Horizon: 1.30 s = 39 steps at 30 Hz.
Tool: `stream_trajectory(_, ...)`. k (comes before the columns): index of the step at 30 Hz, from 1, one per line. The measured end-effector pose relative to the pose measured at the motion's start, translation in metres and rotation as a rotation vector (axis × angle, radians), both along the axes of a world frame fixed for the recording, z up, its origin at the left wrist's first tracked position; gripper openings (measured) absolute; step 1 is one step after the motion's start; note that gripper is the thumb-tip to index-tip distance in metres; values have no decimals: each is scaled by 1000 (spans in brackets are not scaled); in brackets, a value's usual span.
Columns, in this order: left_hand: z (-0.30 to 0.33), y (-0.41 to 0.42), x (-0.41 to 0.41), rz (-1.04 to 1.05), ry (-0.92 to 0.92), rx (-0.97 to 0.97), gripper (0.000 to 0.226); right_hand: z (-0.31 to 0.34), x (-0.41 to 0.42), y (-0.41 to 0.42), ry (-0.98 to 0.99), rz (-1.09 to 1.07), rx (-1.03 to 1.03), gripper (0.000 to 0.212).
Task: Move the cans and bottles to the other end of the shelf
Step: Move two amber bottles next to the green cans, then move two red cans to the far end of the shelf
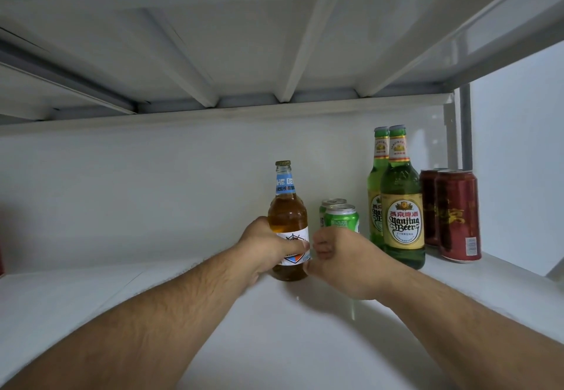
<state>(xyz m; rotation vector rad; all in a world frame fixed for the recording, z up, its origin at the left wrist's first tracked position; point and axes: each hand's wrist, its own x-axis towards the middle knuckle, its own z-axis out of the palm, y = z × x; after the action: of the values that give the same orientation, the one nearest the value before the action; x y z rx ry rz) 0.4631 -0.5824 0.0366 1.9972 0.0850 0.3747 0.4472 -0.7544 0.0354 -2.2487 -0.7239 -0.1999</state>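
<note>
The left hand (268, 247) grips the amber beer bottle (287, 218); the right hand (338, 260) curls around a green can (341, 217). Lifting both together risks knocking the Yanjing bottles (402, 203) near the shelf's (91, 298) right end.

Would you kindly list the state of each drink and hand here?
Amber bottle: upright, capped, gripped by left hand.
Green cans: upright, unopened.
Green bottles: upright, capped.
Red cans: upright.
Right hand: curled; what it holds is hidden.
</note>
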Motion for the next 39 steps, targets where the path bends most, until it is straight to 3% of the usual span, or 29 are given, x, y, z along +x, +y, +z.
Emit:
stream_trajectory(5,1,4,-5,3,53,60,48,1,-9,2,-16,-3,-38,26)
stream_trajectory(8,4,8,-15,50,130,138,75,7,-21,2,-26,40,-98,25)
stream_trajectory(11,13,13,-40,155,190,468,96,14,-32,3,-45,51,-204,6)
stream_trajectory(13,15,20,-60,222,185,766,92,15,-33,5,-79,38,-275,21)
stream_trajectory(15,14,32,-77,270,209,938,89,16,-41,9,-103,55,-338,32)
stream_trajectory(20,16,65,-129,337,286,942,87,28,-76,35,-222,120,-555,61)
stream_trajectory(25,15,114,-211,448,304,922,87,37,-119,94,-314,182,-591,74)
stream_trajectory(39,-2,265,-468,740,430,747,85,27,-303,297,-315,352,-539,78)
